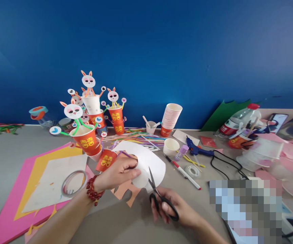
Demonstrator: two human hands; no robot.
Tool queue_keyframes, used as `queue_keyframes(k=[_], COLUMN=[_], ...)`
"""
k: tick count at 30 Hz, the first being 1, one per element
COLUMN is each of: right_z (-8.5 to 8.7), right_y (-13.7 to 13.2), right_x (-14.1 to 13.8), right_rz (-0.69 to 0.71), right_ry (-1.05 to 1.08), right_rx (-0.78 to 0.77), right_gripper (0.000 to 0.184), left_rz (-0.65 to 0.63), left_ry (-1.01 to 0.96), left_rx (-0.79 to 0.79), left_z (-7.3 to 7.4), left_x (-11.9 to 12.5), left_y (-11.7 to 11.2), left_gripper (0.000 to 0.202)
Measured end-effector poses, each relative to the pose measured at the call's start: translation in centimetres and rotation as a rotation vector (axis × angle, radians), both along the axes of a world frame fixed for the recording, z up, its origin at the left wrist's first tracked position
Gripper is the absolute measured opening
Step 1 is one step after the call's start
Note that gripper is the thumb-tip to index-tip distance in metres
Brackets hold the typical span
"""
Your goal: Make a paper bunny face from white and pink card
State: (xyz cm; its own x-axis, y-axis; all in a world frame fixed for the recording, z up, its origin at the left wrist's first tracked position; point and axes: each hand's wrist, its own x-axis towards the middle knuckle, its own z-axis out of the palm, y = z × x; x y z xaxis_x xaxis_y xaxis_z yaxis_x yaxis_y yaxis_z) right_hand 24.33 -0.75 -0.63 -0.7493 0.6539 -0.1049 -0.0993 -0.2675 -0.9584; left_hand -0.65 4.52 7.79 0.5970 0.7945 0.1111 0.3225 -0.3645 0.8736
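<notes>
My left hand, a red bead bracelet at its wrist, pinches a rounded piece of white paper. My right hand has its fingers through the black handles of the scissors. The blades are parted and lie at the right edge of that paper. Behind it a larger white sheet lies on the table. Under my left hand are orange paper scraps with curved cut-outs. A red paper cup leans just behind my left hand.
Paper-cup rabbits stand stacked at the back left. Coloured sheets and a tape ring lie left. Behind are pipe cleaners and a cup stack. Rightward are a glue gun, marker, glue stick and bottle.
</notes>
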Motion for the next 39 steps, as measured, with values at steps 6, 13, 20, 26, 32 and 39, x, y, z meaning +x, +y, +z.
queue_keyframes(k=[6,13,20,26,32,39], right_z=[0.7,-0.2,0.1,-0.1,-0.1,0.1], right_y=[0.1,-0.1,-0.2,-0.2,-0.3,-0.5], right_x=[-0.2,-0.1,-0.3,-0.5,-0.3,-0.5], right_rz=[0.039,0.094,-0.022,-0.145,-0.179,0.019], right_ry=[-0.054,0.116,-0.001,-0.048,-0.113,0.046], right_rx=[0.030,-0.091,0.024,0.196,0.302,0.122], right_gripper=[0.058,0.069,0.059,0.056,0.054,0.061], left_rz=[-0.019,-0.012,0.099,0.179,0.288,0.332], left_ry=[0.035,0.050,0.028,-0.396,-0.654,-0.192], left_rx=[0.028,-0.026,0.007,-0.469,-0.467,0.172], left_z=[0.2,0.0,-0.3,-1.9,-3.7,-2.4], left_x=[0.2,0.2,0.1,2.1,4.3,2.5], left_y=[-0.3,-0.2,0.1,-1.5,-2.5,-1.9], left_gripper=[0.036,0.036,0.040,0.024,0.021,0.025])
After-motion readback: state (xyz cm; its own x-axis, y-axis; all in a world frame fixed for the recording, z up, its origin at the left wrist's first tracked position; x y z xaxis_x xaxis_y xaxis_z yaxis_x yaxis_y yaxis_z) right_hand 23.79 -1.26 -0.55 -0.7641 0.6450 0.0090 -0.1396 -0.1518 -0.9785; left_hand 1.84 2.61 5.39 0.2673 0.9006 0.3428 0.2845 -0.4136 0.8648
